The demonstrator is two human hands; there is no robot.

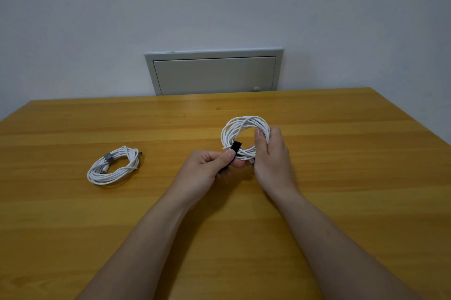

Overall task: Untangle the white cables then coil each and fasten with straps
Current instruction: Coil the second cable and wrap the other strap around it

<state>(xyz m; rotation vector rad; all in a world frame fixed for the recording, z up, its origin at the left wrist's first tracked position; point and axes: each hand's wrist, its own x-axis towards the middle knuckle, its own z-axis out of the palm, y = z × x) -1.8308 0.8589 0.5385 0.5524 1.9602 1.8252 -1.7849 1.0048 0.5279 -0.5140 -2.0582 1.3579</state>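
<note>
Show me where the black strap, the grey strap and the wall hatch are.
black strap (236, 146): head view, on the part wrapped over the held coil.
grey strap (107, 158): head view, middle of its band.
wall hatch (214, 75): head view, centre of its door.

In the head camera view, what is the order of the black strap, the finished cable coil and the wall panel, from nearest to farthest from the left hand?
1. Black strap: pinched by the left hand, wrapped around the coil that the right hand holds.
2. Finished cable coil: lying on the table, to the left of the hand.
3. Wall panel: behind the table's far edge.
</note>
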